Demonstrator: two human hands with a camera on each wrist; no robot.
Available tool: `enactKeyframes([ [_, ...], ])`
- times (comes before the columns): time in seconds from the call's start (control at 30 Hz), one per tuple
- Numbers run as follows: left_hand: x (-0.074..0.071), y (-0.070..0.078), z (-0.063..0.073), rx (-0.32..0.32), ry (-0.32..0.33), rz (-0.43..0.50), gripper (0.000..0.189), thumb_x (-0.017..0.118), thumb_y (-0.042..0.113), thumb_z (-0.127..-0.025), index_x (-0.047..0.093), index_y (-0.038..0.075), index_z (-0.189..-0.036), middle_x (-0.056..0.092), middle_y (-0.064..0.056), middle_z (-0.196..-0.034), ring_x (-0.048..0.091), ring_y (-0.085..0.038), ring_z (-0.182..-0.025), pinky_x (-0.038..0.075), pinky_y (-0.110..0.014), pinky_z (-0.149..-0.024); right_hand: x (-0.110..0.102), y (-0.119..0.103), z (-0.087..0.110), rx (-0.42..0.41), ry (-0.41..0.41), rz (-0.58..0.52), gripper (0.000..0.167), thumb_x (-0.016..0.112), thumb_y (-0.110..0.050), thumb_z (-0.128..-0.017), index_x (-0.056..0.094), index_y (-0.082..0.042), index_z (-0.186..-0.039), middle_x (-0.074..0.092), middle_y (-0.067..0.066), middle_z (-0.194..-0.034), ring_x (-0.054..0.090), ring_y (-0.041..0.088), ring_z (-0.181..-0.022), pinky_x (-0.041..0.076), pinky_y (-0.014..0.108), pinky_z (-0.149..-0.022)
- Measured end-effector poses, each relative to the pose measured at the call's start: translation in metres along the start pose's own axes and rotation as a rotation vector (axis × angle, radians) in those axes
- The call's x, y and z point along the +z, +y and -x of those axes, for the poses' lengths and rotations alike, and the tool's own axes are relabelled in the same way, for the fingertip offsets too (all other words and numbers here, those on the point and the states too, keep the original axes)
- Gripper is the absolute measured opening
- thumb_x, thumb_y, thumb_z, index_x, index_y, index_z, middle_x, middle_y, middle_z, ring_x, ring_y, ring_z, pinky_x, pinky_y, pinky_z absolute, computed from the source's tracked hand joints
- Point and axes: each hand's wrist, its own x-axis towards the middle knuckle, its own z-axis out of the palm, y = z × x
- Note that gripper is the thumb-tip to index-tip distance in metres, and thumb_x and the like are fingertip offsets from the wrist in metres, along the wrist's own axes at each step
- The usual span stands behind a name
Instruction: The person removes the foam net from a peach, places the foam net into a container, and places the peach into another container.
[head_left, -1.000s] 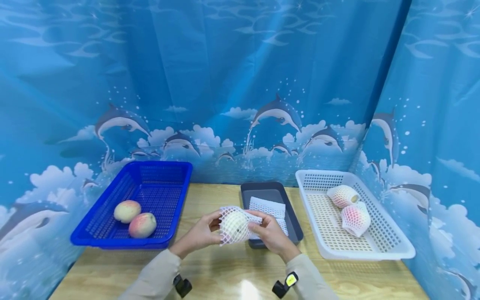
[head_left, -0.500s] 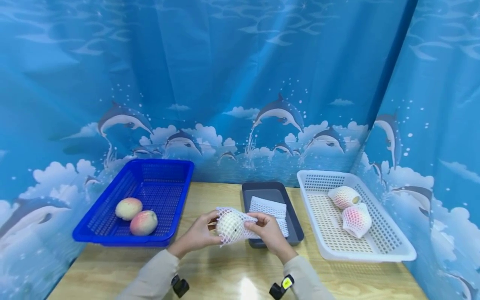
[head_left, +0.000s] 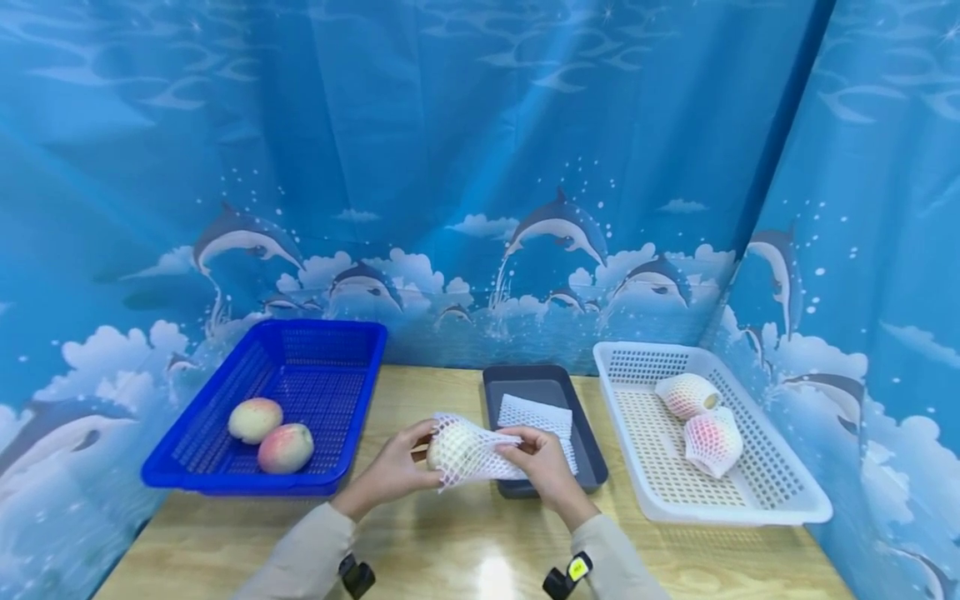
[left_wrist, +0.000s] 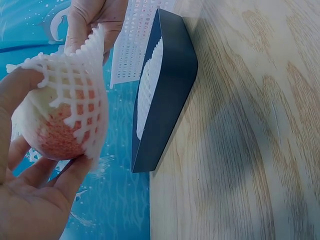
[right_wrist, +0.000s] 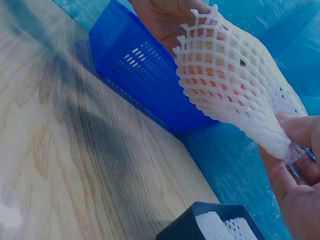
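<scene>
A pale peach with a red blush (left_wrist: 52,131) sits partly inside a white foam net sleeve (right_wrist: 235,75), held up above the table between the two hands. My left hand (head_left: 397,467) grips the peach and the sleeve's open edge from the left, fingers and thumb curled round it. On the other side my right hand (head_left: 547,473) pinches the narrow gathered end of the sleeve between thumb and fingers. In the left wrist view the peach's lower left side is bare, while netting covers the rest.
At left, a blue basket (head_left: 360,400) holds two peaches (head_left: 285,448). Behind the right hand, a dark grey tray (head_left: 525,379) carries flat white foam nets (head_left: 536,414). A white basket (head_left: 637,467) at right contains two sleeved peaches (head_left: 712,440). A dolphin-print curtain (head_left: 450,167) hangs behind the wooden table (head_left: 420,550).
The sleeve has been stretched out to the right and its right end drawn narrower. The peach has shifted slightly left within the hands, which keep their hold.
</scene>
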Motion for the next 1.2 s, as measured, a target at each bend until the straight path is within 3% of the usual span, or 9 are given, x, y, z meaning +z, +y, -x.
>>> enactKeyframes([
  [0.27, -0.004, -0.004, 0.003, -0.023, -0.005, -0.034, 0.075, 0.081, 0.001, -0.070, 0.044, -0.012, -0.134, 0.050, -0.032, -0.129, 0.058, -0.042, -0.111, 0.053, -0.036, -0.093, -0.005, 0.004, 0.000, 0.016, 0.035, 0.001, 0.030, 0.072, 0.003, -0.081, 0.065, 0.011, -0.109, 0.071, 0.013, -0.091, 0.064, 0.008, -0.071, 0.054, 0.017, -0.062],
  [0.57, -0.008, -0.005, 0.005, 0.027, 0.002, -0.025, 0.077, 0.085, 0.009, -0.068, 0.048, -0.007, -0.134, 0.051, -0.030, -0.130, 0.059, -0.039, -0.110, 0.054, -0.035, -0.092, -0.010, 0.002, 0.000, 0.068, 0.074, -0.035, 0.029, 0.070, 0.003, -0.081, 0.065, 0.010, -0.109, 0.071, 0.006, -0.084, 0.064, 0.009, -0.070, 0.054, 0.018, -0.061],
  [0.83, -0.014, -0.005, 0.007, -0.027, 0.028, -0.023, 0.076, 0.087, 0.014, -0.068, 0.052, 0.004, -0.135, 0.053, -0.021, -0.134, 0.058, -0.033, -0.109, 0.054, -0.036, -0.093, -0.018, 0.000, 0.000, 0.081, 0.081, -0.051, 0.030, 0.069, 0.004, -0.082, 0.064, 0.011, -0.110, 0.070, 0.005, -0.084, 0.064, 0.009, -0.070, 0.054, 0.018, -0.061],
  [1.2, -0.027, -0.006, 0.010, 0.017, 0.037, -0.045, 0.075, 0.085, 0.011, -0.070, 0.049, -0.002, -0.135, 0.050, -0.027, -0.134, 0.056, -0.042, -0.114, 0.053, -0.037, -0.094, -0.036, -0.003, -0.004, 0.081, 0.147, 0.004, 0.029, 0.069, -0.001, -0.084, 0.065, 0.008, -0.112, 0.067, -0.002, -0.078, 0.056, 0.004, -0.064, 0.042, 0.015, -0.053],
])
